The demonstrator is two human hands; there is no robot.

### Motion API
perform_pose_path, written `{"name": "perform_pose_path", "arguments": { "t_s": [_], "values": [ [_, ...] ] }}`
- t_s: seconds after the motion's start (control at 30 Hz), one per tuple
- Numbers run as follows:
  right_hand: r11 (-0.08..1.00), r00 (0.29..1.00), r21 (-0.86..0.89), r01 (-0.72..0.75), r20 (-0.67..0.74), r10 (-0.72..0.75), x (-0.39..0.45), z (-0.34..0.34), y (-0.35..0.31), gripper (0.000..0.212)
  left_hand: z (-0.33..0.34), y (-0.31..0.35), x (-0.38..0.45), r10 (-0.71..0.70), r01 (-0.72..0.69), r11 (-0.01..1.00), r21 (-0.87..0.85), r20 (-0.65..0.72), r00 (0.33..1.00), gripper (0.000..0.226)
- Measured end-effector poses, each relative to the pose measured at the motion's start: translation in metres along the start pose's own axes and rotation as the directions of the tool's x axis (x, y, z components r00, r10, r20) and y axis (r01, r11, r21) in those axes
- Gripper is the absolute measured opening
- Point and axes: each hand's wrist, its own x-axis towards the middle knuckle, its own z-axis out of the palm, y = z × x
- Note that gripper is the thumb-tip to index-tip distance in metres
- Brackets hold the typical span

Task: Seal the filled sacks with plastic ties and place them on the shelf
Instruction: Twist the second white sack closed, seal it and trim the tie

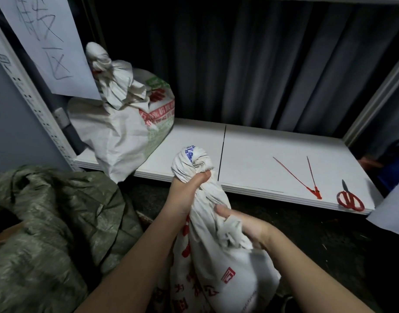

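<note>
— Why gripped so? Left hand clamped round sack neck, right hand bunching cloth just below.
— Keeping it twisted for sealing; red ties waiting on shelf, right of sack.

A storeroom: white metal shelf with perforated upright at nine o'clock, handwritten paper sign, filled sacks.

A tied sack stands at the left end of the shelf, below a paper sign. Two plastic ties lie on the shelf's right part, with scissors just right of them by the front edge. A curtain hangs behind. Before the shelf, the left hand and the right hand hold a second sack; a crumpled sheet lies left of it.
</note>
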Motion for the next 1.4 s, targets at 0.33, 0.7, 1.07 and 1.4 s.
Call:
{"name": "perform_pose_path", "arguments": {
  "t_s": [0.33,0.7,1.07,1.4],
  "values": [
    [0.747,0.919,-0.597,0.291,-0.042,-0.392,-0.013,-0.008,-0.028,0.053,-0.004,0.000,0.012,0.033,-0.027,0.999,0.038,-0.173,0.984,0.015],
    [0.682,0.976,-0.703,0.203,0.200,-0.084,0.004,-0.013,-0.019,0.099,-0.006,-0.002,0.007,-0.165,0.157,0.986,-0.061,-0.151,0.975,0.011],
    [0.419,0.888,-0.889,0.186,-0.031,-0.458,0.025,0.029,0.015,0.049,-0.006,-0.004,0.008,-0.199,0.192,0.980,-0.050,-0.270,0.942,0.018],
    [0.691,0.883,-0.662,0.289,-0.095,-0.460,0.019,0.022,-0.004,0.123,-0.007,-0.005,0.013,-0.321,0.313,0.943,-0.112,-0.058,0.945,0.058]
  ]
}}
